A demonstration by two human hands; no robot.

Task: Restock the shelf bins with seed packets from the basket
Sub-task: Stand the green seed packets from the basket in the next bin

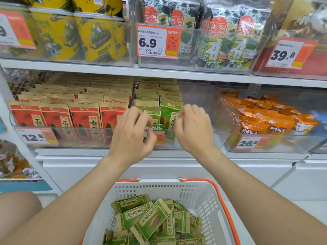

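Green seed packets [150, 218] lie in a loose heap in the white basket [203, 193] with orange handles, low in the view. On the middle shelf a clear bin [200, 106] holds two rows of the same green packets [170, 112] at its left side. My left hand [132, 133] is at the front of the left row, thumb and forefinger pinching the front packet [153, 114]. My right hand [193, 128] is beside the right row, its loosely curled fingers touching the front packet's right edge. Both hands' fingertips are partly hidden.
Left of the green rows stand several rows of red seed packets [85, 119]. A bin of orange packets [261, 124] sits to the right. The shelf above carries yellow [95, 41] and seaweed packs [221, 46]. The green bin's right half holds nothing.
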